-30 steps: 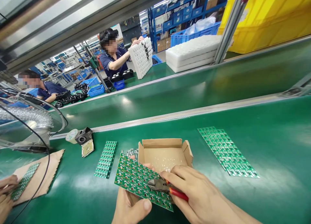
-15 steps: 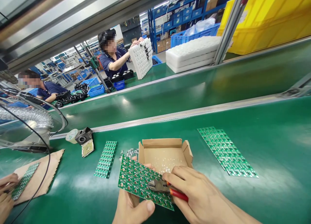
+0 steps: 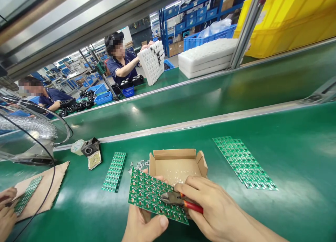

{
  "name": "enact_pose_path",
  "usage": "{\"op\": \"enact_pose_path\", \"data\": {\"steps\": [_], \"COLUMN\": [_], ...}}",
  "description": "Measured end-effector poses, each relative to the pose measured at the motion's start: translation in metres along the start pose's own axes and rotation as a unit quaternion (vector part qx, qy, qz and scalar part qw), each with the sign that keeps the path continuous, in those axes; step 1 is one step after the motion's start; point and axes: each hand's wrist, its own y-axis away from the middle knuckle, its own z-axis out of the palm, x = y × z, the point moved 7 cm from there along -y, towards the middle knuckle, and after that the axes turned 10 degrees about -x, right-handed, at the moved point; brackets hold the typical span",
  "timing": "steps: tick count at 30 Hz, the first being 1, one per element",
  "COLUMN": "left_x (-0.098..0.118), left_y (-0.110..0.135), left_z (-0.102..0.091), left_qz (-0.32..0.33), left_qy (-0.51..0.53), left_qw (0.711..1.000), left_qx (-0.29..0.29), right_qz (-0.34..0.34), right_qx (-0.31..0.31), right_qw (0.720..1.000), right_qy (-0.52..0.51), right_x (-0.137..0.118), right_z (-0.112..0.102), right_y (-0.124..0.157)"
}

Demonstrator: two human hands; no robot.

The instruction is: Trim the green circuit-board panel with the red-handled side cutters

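Note:
My left hand (image 3: 143, 225) grips a green circuit board panel (image 3: 149, 193) from below, thumb on its near edge. My right hand (image 3: 212, 208) is closed round red-handled cutting pliers (image 3: 181, 201), whose jaws rest on the panel's right part. Just behind the panel stands a shallow open cardboard box (image 3: 178, 165) holding small pale bits. A few tiny grey parts (image 3: 138, 164) lie on the green belt (image 3: 288, 154) left of the box.
A narrow green panel (image 3: 114, 171) lies to the left, a wider panel stack (image 3: 244, 163) to the right. A small black device and white tape roll (image 3: 85, 148) sit further left. Another person's hands (image 3: 7, 210) hold a panel over brown paper (image 3: 42, 191). Two workers sit beyond the far belt.
The panel has tilted and shifted slightly in my left hand, and the pliers' jaws have moved a little along its right part. The rest is unchanged.

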Motion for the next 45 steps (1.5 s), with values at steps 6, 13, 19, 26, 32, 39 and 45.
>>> {"op": "enact_pose_path", "data": {"steps": [6, 13, 19, 26, 32, 39, 45], "left_x": [0.003, 0.003, 0.011, 0.016, 0.019, 0.013, 0.014], "left_y": [-0.001, -0.003, -0.004, -0.005, -0.008, -0.006, -0.006], "left_z": [-0.001, 0.007, 0.012, 0.010, 0.010, 0.009, 0.011], "left_qz": [0.005, -0.021, -0.046, -0.017, -0.012, -0.011, -0.028], "left_qy": [0.006, 0.031, 0.021, 0.040, 0.038, 0.052, 0.044], "left_qw": [1.000, 0.999, 0.997, 0.995, 0.996, 0.995, 0.995], "left_qx": [0.001, 0.037, 0.061, 0.089, 0.085, 0.079, 0.080], "right_qz": [-0.011, -0.037, 0.004, 0.023, 0.005, -0.006, -0.031], "right_qx": [0.008, 0.050, -0.021, -0.043, -0.045, -0.023, 0.014], "right_qw": [1.000, 0.998, 1.000, 0.999, 0.999, 1.000, 0.999], "right_qy": [0.003, 0.028, -0.014, -0.019, -0.016, -0.001, 0.004], "right_x": [0.000, -0.005, 0.003, 0.007, 0.000, -0.003, -0.006], "right_z": [0.001, -0.002, 0.007, 0.003, 0.001, 0.000, -0.002], "right_y": [0.000, 0.001, 0.000, 0.001, 0.001, 0.000, 0.001]}}
